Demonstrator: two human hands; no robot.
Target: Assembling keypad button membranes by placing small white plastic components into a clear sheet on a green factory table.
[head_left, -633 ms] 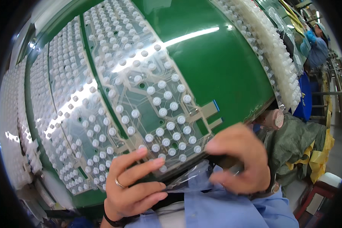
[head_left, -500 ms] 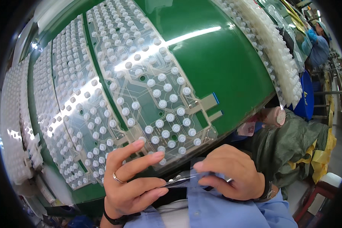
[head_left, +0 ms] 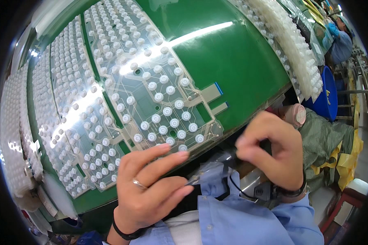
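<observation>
My left hand [head_left: 149,183] pinches a small clear plastic film [head_left: 212,168] between thumb and fingertips, in front of my blue shirt. A ring is on one finger, and two of the fingers stretch out over the near edge of a membrane sheet. My right hand [head_left: 274,149] is raised to the right of the film, thumb and finger pressed together; blur hides what they hold. Just beyond my hands lies that transparent membrane sheet [head_left: 145,87], with white rubber domes, printed traces and two flat connector tails [head_left: 208,94].
More domed sheets [head_left: 71,77] lie to the left on the green table [head_left: 233,61]. Stacks of them stand at the far left [head_left: 14,122] and right [head_left: 302,57]. Past the right edge are a pink roll [head_left: 294,114], a blue bin [head_left: 329,94] and dark green sacking [head_left: 331,136]. A co-worker [head_left: 340,45] is farther back.
My right hand has moved up and to the right, away from my left hand. The left hand shifted slightly right, still pinching the film. The view moved a little.
</observation>
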